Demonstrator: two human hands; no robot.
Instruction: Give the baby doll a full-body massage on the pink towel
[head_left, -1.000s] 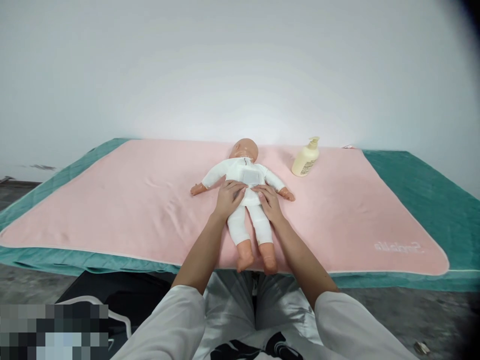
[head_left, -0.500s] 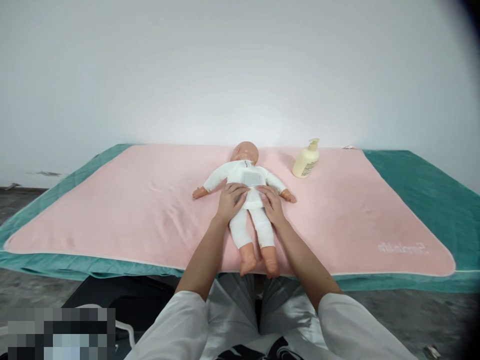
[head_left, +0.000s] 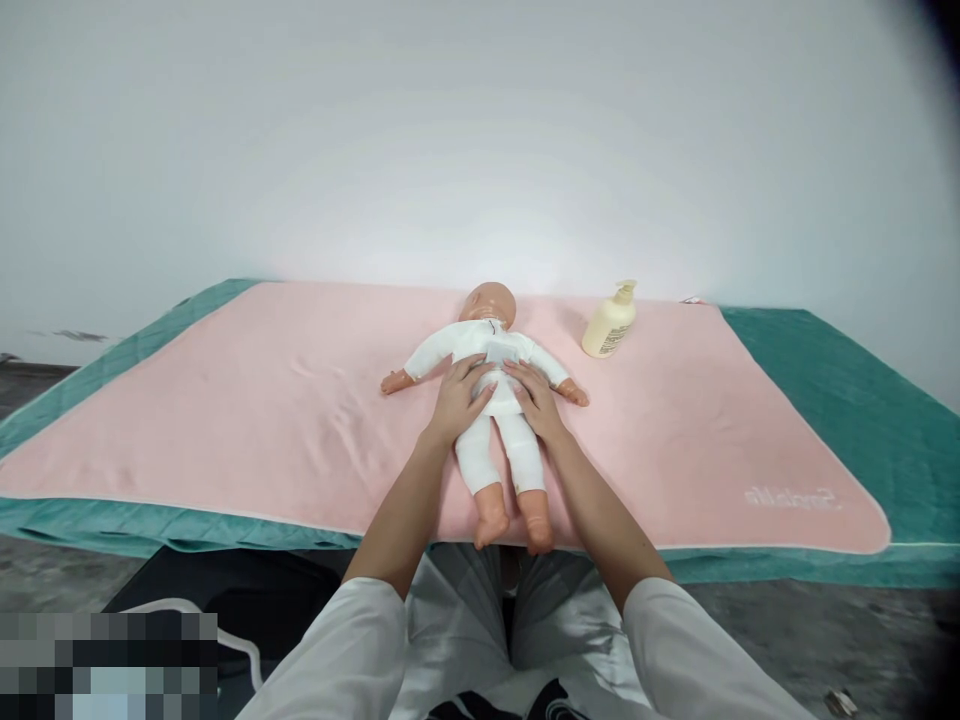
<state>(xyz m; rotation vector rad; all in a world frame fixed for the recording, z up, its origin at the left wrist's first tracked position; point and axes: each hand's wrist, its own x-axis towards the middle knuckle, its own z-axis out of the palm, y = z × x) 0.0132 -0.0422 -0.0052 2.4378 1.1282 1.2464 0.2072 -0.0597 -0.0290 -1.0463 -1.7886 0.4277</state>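
Note:
A baby doll (head_left: 501,398) in white cloth lies on the pink blanket, its bald head pointing away from me and its bare feet towards me. A pale grey patch (head_left: 502,352) shows on its chest. On the left side of its torso rests my left hand (head_left: 459,398), open, fingers stretched out. My right hand (head_left: 537,398) lies open on the opposite side of the torso, fingers pointing up at the chest. Both thumbs angle inward over the belly, apart from each other.
The pink blanket (head_left: 315,430) covers most of a green padded surface (head_left: 847,390). A cream pump bottle (head_left: 609,322) stands behind the doll to the right. Along the back runs a pale wall (head_left: 375,150). A black object (head_left: 225,600) is below the front edge.
My hands have slid slightly up the doll's torso, towards its chest, and the fingers are a little more spread. The camera view has shifted a little.

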